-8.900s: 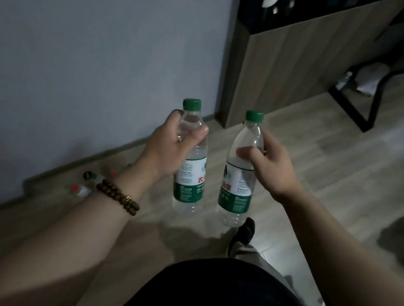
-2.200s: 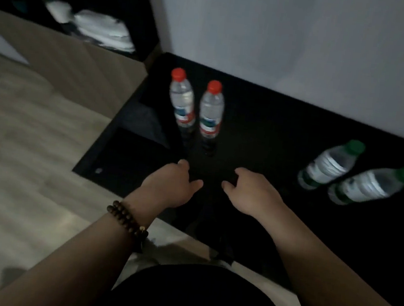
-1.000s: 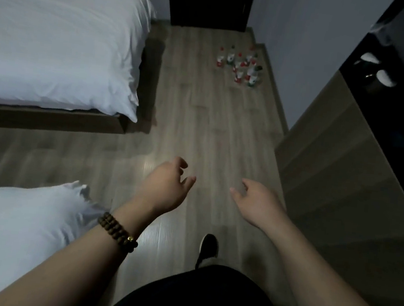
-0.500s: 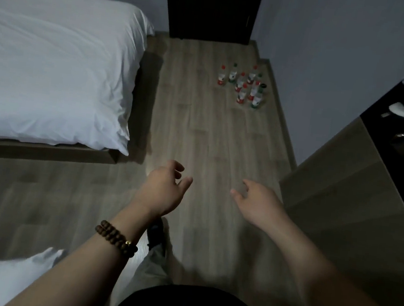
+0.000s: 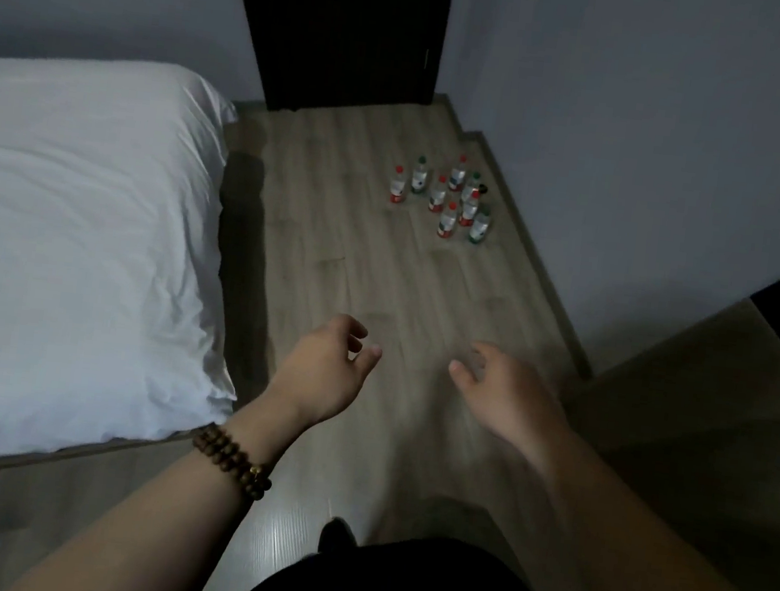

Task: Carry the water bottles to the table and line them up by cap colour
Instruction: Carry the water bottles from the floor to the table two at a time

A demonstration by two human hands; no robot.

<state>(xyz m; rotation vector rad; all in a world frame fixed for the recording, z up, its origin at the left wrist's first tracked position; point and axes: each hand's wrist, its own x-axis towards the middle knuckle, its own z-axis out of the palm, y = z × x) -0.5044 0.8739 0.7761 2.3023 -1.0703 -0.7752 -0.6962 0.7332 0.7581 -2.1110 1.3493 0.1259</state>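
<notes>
Head camera shows the left hand and right hand held out over the floor, fingers loosely curled, holding nothing. Water bottles stand clustered far ahead by the wall.

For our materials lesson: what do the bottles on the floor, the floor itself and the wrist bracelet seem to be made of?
Bottles: probably clear plastic; see-through bodies, coloured caps.
Floor: wood-look planks, perhaps laminate; grain, seams, a faint sheen.
Bracelet: dark brown round beads, probably wood, dull finish, one gold-coloured.
</notes>
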